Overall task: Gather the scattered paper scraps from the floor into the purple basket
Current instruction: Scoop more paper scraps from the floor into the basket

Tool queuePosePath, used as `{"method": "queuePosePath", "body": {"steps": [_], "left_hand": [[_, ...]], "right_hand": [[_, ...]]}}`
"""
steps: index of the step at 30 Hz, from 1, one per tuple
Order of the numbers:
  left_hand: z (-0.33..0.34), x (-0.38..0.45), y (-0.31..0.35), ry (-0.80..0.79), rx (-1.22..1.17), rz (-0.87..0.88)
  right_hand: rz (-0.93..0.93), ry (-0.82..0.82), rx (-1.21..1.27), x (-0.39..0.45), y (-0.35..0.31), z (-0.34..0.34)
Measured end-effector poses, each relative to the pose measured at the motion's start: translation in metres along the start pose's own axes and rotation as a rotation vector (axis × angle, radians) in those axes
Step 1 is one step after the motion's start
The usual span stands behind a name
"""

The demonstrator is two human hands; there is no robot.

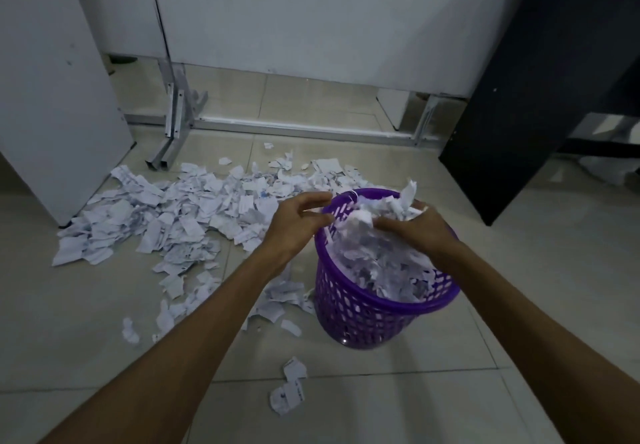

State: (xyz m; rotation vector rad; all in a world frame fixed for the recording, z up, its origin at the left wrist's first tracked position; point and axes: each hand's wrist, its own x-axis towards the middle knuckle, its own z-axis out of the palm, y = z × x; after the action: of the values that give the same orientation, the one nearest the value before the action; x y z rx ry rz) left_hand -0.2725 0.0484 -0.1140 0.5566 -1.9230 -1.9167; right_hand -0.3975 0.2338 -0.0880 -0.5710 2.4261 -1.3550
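Floor (pixel 519 270) of pale tile runs to white panels ahead of your hands. Paper scraps (pixel 180 215) lie scattered left of your left hand (pixel 294 222), whose fingers are loosely spread and empty. Your right hand (pixel 415 225) clutches a wad over the purple basket (pixel 363 312), already heaped with paper. Print on the scraps is unreadable.
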Motion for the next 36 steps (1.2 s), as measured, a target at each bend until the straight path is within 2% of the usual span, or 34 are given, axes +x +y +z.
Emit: {"method": "queuePosePath", "body": {"steps": [4, 6, 9, 12, 15, 17, 21, 24, 27, 31, 36], "left_hand": [[0.004, -0.004, -0.018, 0.123, 0.183, -0.022], [0.005, -0.005, -0.024, 0.133, 0.164, -0.053], [0.010, -0.005, -0.026, 0.170, 0.102, -0.159], [0.013, -0.005, -0.026, 0.099, 0.057, -0.327], [0.020, -0.012, -0.028, -0.029, 0.103, -0.424], [0.025, -0.013, -0.032, -0.059, 0.074, -0.432], [0.030, -0.009, -0.040, -0.012, 0.054, -0.393], [0.031, -0.006, -0.045, 0.021, 0.043, -0.370], [0.032, -0.002, -0.048, 0.039, 0.032, -0.335], [0.033, 0.004, -0.046, 0.043, 0.032, -0.304], [0.036, 0.014, -0.041, 0.054, 0.110, -0.290]], "right_hand": [[-0.103, -0.249, -0.329, 0.000, 0.014, -0.003], [-0.081, -0.287, -0.448, 0.007, 0.013, -0.010], [-0.072, -0.301, -0.488, 0.014, 0.008, -0.022], [-0.163, -0.211, -0.640, 0.018, 0.011, -0.021], [-0.147, -0.302, -0.766, 0.020, 0.029, -0.002], [-0.081, -0.407, -0.743, 0.017, 0.045, 0.012], [-0.024, -0.539, -0.821, 0.015, 0.070, 0.035], [0.029, -0.652, -0.948, 0.018, 0.075, 0.043], [0.137, -0.748, -0.917, 0.024, 0.066, 0.039], [0.150, -0.627, -0.786, 0.030, 0.041, 0.012], [-0.034, -0.373, -0.559, 0.044, 0.027, -0.036]]}}
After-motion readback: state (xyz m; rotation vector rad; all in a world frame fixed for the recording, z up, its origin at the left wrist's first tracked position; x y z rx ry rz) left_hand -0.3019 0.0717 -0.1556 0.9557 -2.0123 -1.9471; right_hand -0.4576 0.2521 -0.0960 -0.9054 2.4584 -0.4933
